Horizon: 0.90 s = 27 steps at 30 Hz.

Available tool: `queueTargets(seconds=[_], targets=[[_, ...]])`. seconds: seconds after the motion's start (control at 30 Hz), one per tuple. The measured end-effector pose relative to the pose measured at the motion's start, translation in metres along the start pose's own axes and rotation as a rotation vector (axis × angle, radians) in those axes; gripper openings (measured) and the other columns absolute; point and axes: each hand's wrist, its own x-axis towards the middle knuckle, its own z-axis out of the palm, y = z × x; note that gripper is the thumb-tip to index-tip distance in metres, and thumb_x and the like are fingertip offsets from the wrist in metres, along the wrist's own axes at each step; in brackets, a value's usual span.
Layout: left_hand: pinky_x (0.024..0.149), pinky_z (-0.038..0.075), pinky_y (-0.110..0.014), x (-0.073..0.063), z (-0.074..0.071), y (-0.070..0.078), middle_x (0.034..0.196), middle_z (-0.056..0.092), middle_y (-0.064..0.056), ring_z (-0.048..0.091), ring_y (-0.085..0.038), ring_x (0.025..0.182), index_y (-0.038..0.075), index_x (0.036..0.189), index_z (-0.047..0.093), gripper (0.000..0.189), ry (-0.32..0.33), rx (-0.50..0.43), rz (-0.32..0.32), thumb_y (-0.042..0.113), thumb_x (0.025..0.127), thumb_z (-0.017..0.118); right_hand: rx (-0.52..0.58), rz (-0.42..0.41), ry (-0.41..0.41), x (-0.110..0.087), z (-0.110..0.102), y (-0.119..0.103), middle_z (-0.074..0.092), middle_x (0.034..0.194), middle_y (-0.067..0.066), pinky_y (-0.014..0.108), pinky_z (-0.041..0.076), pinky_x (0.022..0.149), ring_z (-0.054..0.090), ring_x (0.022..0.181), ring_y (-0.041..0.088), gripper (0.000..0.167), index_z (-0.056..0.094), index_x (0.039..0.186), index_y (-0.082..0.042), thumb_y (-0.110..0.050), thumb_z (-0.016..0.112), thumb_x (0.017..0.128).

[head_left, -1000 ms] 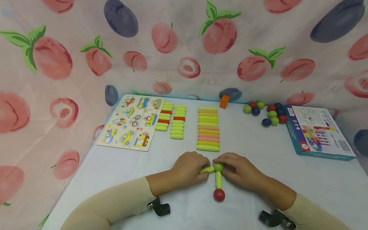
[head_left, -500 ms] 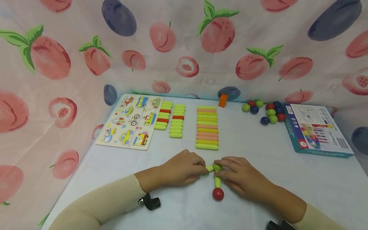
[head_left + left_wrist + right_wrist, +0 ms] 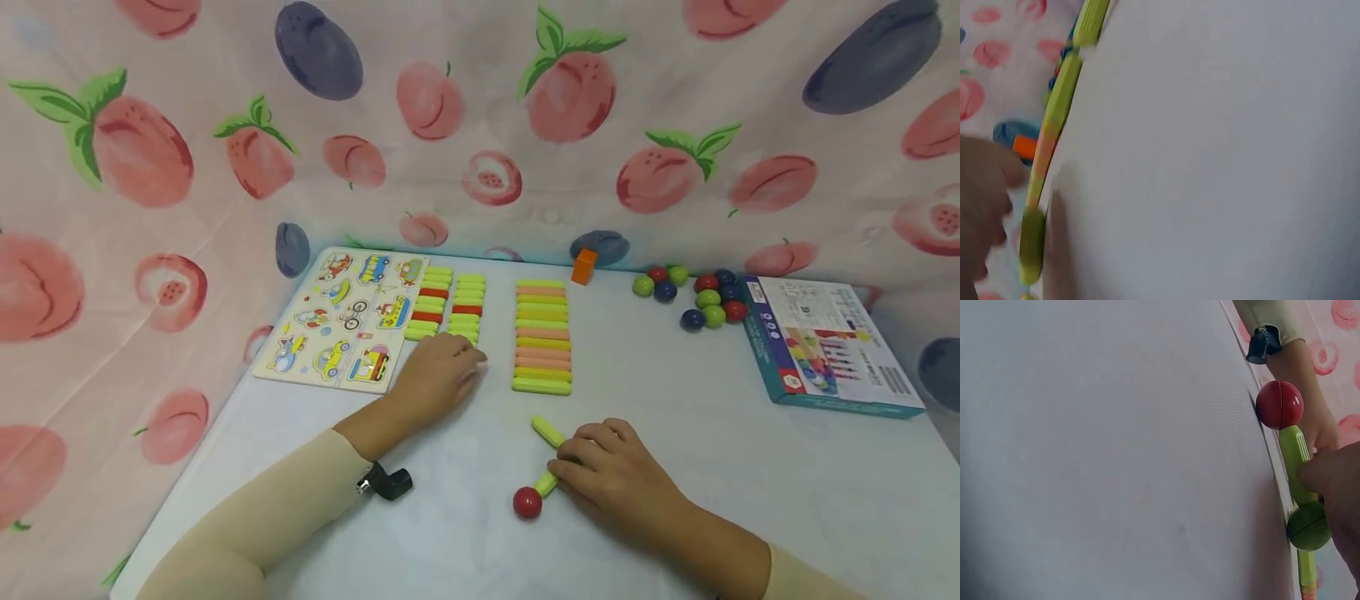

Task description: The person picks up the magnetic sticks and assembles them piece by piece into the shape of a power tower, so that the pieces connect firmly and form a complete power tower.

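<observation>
My right hand (image 3: 618, 475) holds a joined toy piece at its green ball (image 3: 1309, 526), which the fingers hide in the head view. From that ball one light-green stick (image 3: 546, 483) runs to a red ball (image 3: 527, 502). A second green stick (image 3: 547, 431) sticks out on the far side. In the right wrist view a fingertip lies against the stick by the red ball. My left hand (image 3: 435, 379) is over the near end of a column of short green sticks (image 3: 468, 298), its fingers loosely bent; the nearest sticks are covered.
A picture puzzle board (image 3: 337, 317) lies at left beside another short-stick column (image 3: 431, 304). Longer coloured sticks (image 3: 542, 337) form a row in the middle. Farther right are an orange block (image 3: 585, 267), several loose balls (image 3: 708, 297) and a toy box (image 3: 832, 346).
My left hand has let go of the upper green stick and moved up and left to the short sticks. The joined piece has turned, its red ball swinging left under my right hand.
</observation>
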Motion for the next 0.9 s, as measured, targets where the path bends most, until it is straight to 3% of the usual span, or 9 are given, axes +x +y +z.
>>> queueTargets(seconds=[0.1,0.23,0.33,0.5,0.6,0.73,0.9], targets=[[0.085,0.046,-0.037,-0.003,-0.001,-0.019,0.111,0.068,0.0,0.06,-0.021,0.102,0.019,0.125,0.078,0.027,-0.004,0.076,-0.075,0.023,0.098,0.08,0.011,0.024,-0.015,0.0,0.0,0.0,0.072,0.108,-0.007,0.046,0.049,0.091,0.06,0.107,0.02,0.036,0.084,0.113,-0.022,-0.023,0.096,0.079],[0.082,0.045,-0.036,-0.002,-0.004,-0.025,0.108,0.068,0.001,0.059,-0.02,0.1,0.019,0.116,0.079,0.017,-0.004,0.078,-0.009,0.021,0.099,0.079,0.023,0.046,-0.03,0.001,0.001,0.001,0.072,0.107,-0.007,0.048,0.049,0.093,0.06,0.107,0.019,0.036,0.084,0.113,-0.023,-0.025,0.096,0.08],[0.087,0.048,-0.034,-0.005,-0.012,-0.014,0.107,0.071,0.006,0.062,-0.017,0.101,0.019,0.112,0.078,0.014,-0.032,-0.001,0.136,0.02,0.098,0.078,0.04,0.065,-0.038,0.001,0.001,0.0,0.072,0.107,-0.009,0.048,0.048,0.094,0.06,0.108,0.018,0.035,0.084,0.114,-0.024,-0.027,0.095,0.081],[0.104,0.045,-0.032,-0.022,-0.025,0.028,0.113,0.072,0.012,0.063,-0.01,0.114,0.024,0.118,0.076,0.017,-0.186,-0.118,0.489,0.024,0.101,0.075,0.057,0.081,-0.047,0.003,0.002,-0.001,0.071,0.109,-0.01,0.048,0.047,0.095,0.059,0.109,0.017,0.032,0.083,0.114,-0.025,-0.027,0.094,0.083],[0.111,0.041,-0.032,-0.028,-0.022,0.052,0.118,0.071,0.014,0.061,-0.009,0.12,0.028,0.121,0.075,0.018,-0.2,-0.032,0.621,0.027,0.103,0.073,0.049,0.073,-0.052,0.002,0.001,-0.001,0.07,0.109,-0.009,0.049,0.046,0.096,0.059,0.11,0.018,0.032,0.083,0.113,-0.025,-0.026,0.094,0.083],[0.117,0.039,-0.037,-0.03,-0.016,0.065,0.121,0.072,0.016,0.059,-0.01,0.123,0.031,0.122,0.074,0.019,-0.19,0.052,0.689,0.025,0.105,0.071,0.044,0.055,-0.053,0.001,0.004,-0.001,0.07,0.108,-0.009,0.05,0.046,0.096,0.059,0.111,0.019,0.03,0.083,0.112,-0.025,-0.026,0.093,0.083],[0.12,0.037,-0.043,-0.031,-0.015,0.06,0.12,0.071,0.017,0.058,-0.009,0.123,0.031,0.122,0.075,0.02,-0.199,0.026,0.671,0.023,0.104,0.071,0.059,0.049,-0.059,0.002,0.004,-0.002,0.07,0.11,-0.008,0.049,0.046,0.097,0.058,0.112,0.019,0.027,0.082,0.112,-0.025,-0.027,0.09,0.086]])
